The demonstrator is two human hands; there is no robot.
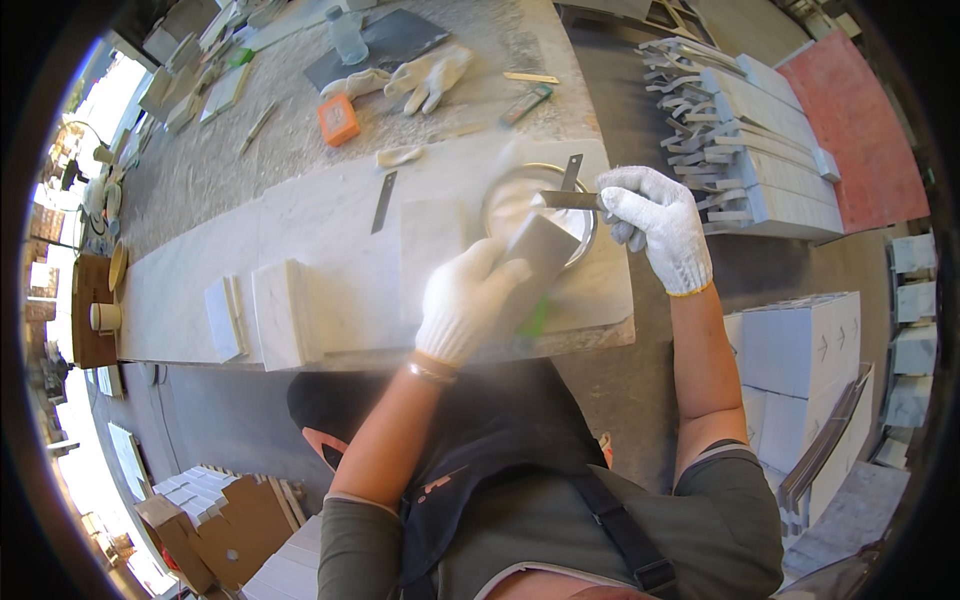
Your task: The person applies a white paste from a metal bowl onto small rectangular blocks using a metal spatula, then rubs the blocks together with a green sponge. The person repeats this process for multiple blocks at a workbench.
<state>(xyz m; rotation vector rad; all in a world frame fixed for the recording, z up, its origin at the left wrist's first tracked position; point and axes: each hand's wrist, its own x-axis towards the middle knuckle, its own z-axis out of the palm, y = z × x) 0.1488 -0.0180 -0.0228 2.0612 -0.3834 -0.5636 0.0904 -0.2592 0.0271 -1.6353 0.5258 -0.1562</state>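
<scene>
Both hands wear white knitted gloves. My left hand (462,305) grips a dark grey rectangular tile (545,247), tilted over the near side of a round metal bowl (590,245). White paste (512,200) lies in the bowl. My right hand (652,218) is closed around a flat scraper (568,200), its blade pointing left over the bowl with white stuff at its tip. A dark metal strip (572,172) leans at the bowl's far rim. Another dark strip (383,203) lies on the pale slab to the left. Something green (535,318) shows blurred below the tile.
White marble tiles (280,312) stand on the table's near left. Farther back are an orange box (338,120), spare gloves (430,78), a clear bottle (347,38) and a green-grey cutter (526,104). Stacked tiles (765,150) and white boxes (800,345) stand at right.
</scene>
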